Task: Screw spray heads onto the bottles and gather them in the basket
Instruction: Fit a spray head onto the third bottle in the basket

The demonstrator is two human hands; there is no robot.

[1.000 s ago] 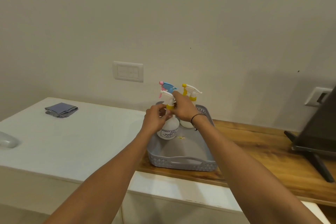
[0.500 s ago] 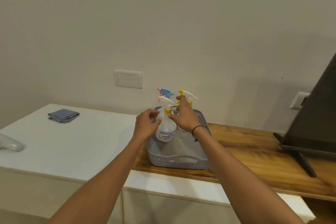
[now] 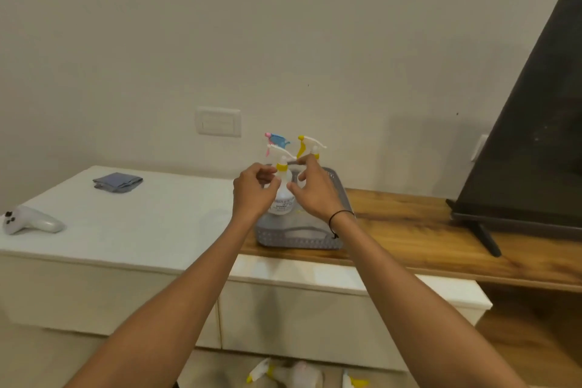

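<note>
A grey basket [image 3: 299, 238] sits on the wooden shelf and holds three upright spray bottles. The front bottle [image 3: 282, 201] is clear with a label and a white head on a yellow collar. Behind it stand a bottle with a blue and pink head [image 3: 277, 138] and one with a yellow and white head [image 3: 310, 145]. My left hand [image 3: 252, 194] is at the front bottle's left, fingers curled loosely near the neck. My right hand [image 3: 311, 195] is at its right, thumb and forefinger spread beside the neck. Neither hand clasps it.
A white cabinet top [image 3: 141, 224] carries a folded grey cloth [image 3: 117, 181] and a white controller [image 3: 31, 222]. A dark screen [image 3: 529, 151] on a stand fills the right of the wooden shelf [image 3: 425, 230]. More bottles and spray heads [image 3: 283, 373] lie on the floor below.
The view has pulled back and risen. Both hands have loosened off the front bottle's neck, and the bottle stands in the basket.
</note>
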